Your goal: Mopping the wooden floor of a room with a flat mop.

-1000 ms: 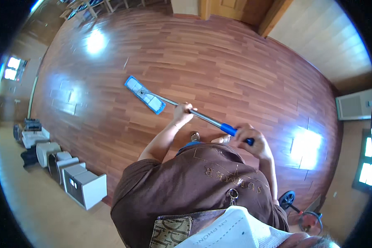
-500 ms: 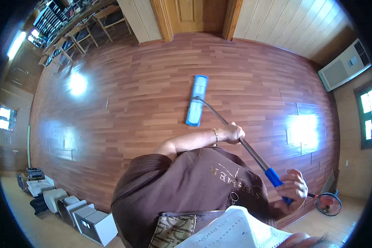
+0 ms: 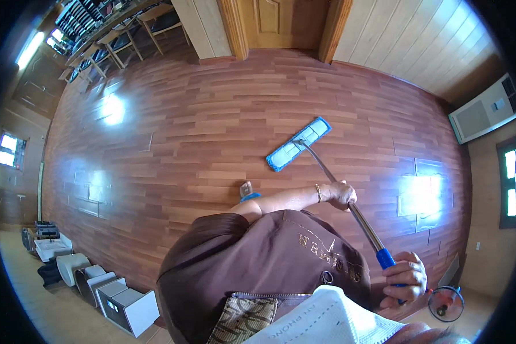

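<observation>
A flat mop with a light-blue head (image 3: pixel 298 144) lies on the wooden floor in front of me, tilted with its far end to the right. Its metal pole (image 3: pixel 366 225) slants down to the right towards my body. My left hand (image 3: pixel 341 195), with a gold bracelet at the wrist, is wrapped round the middle of the pole. Lower down, my right hand (image 3: pixel 406 278) is closed round the blue handle grip (image 3: pixel 385 259) at the pole's upper end. A foot (image 3: pixel 246 189) shows just beyond my left forearm.
Brown wood-plank floor (image 3: pixel 212 132) spreads around the mop. A wooden door (image 3: pixel 269 23) stands ahead, chairs (image 3: pixel 117 43) line a table at far left. White boxes and bins (image 3: pixel 129 307) stand at lower left, an air conditioner (image 3: pixel 484 112) at right, a round-framed object (image 3: pixel 446 304) at lower right.
The mop head has swung clockwise, its far end moving right, and shifted slightly right. My left hand has moved right and a little nearer with the pole. A foot has come into view.
</observation>
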`<state>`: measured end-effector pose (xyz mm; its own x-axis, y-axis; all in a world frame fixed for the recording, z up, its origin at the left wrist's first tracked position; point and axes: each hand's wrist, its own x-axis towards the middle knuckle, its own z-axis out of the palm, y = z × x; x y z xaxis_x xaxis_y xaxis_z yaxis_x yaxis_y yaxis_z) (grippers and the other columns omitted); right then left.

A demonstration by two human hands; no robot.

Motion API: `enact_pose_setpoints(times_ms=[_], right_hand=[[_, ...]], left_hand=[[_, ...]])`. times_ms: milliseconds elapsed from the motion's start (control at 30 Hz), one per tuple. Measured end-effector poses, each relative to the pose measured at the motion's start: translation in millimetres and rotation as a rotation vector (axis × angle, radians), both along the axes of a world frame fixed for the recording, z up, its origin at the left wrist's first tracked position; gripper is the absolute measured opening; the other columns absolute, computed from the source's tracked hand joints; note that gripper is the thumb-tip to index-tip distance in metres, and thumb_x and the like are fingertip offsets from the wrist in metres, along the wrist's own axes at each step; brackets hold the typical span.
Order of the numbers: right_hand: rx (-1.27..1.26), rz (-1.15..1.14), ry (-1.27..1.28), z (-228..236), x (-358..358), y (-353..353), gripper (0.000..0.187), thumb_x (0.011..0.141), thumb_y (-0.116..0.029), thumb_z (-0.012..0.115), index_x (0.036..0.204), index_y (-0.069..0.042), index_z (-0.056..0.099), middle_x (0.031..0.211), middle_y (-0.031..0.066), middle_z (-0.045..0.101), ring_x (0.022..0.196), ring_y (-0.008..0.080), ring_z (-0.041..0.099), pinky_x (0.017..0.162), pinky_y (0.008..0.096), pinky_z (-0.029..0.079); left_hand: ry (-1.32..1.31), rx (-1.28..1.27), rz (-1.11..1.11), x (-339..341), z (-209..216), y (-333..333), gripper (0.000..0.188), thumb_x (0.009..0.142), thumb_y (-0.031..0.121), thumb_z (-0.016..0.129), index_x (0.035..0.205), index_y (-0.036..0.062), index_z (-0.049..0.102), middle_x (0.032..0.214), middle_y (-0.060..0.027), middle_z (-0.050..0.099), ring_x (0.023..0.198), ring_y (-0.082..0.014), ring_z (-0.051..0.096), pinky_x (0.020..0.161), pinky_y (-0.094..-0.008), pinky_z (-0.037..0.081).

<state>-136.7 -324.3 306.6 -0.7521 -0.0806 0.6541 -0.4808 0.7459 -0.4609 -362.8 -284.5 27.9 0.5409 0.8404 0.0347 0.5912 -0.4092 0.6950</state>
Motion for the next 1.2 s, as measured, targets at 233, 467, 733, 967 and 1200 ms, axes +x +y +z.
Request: enact_pose_setpoints(times_ms=[233,467,733,967,1200], right_hand=[[-0.304,-0.003,0.151,-58.4,-116.0,21.9,0.034,0.077,-0.039,0.077,0.081,-0.009,0.061,0.07,0.0044,0.061,0.063,0.0233,0.066,0.068,0.0442,0.05],[-0.559,-0.244,0.087,-105.7,-270.6,17.9,0.016,0.065,-0.02,0.067,0.068,-0.005,0.062,0.063,0.0062,0.059,0.07,0.031,0.066,0.081,0.0491,0.045],[-0.527,0.167,-0.29,-159.6,-423.3,-0.6,0.012,0.07,-0.002,0.068,0.079,-0.007,0.062,0.087,0.0067,0.065,0.096,0.0302,0.065,0.095,0.0464,0.038],[-0.573,0.376,-0.453,-202.4,-494.4,-29.3,0.012,0.074,0.006,0.066,0.078,-0.002,0.058,0.08,0.0095,0.063,0.085,0.0265,0.063,0.103,0.0488,0.042],[-0.73,0.342,-0.604,-173.1,-499.5,-10.7,0.009,0.08,0.002,0.069,0.078,-0.001,0.061,0.083,0.0076,0.062,0.103,0.0292,0.058,0.1,0.0475,0.042]], left_hand=[[0.099,0.131,0.268,-140.1,-21.0,2.0,0.019,0.067,0.034,0.066,0.063,0.0161,0.061,0.069,-0.0058,0.065,0.07,-0.0301,0.065,0.063,-0.0479,0.05],[0.097,0.227,0.565,-316.2,-30.5,-48.9,0.018,0.069,0.023,0.063,0.061,0.0119,0.051,0.063,-0.0096,0.058,0.062,-0.0317,0.06,0.061,-0.043,0.049],[0.2,0.379,0.922,-487.0,-122.9,-151.1,0.034,0.069,0.025,0.074,0.059,0.0106,0.045,0.059,-0.0094,0.051,0.058,-0.0304,0.054,0.054,-0.0402,0.044],[0.128,0.085,1.406,-524.9,-144.1,-226.7,0.027,0.068,0.02,0.078,0.067,0.008,0.054,0.076,-0.0089,0.058,0.082,-0.0325,0.058,0.07,-0.0434,0.045],[0.045,0.386,1.425,-530.3,-141.6,-212.1,0.025,0.075,0.013,0.075,0.069,0.0064,0.051,0.068,-0.0085,0.055,0.066,-0.0272,0.055,0.062,-0.0375,0.043]])
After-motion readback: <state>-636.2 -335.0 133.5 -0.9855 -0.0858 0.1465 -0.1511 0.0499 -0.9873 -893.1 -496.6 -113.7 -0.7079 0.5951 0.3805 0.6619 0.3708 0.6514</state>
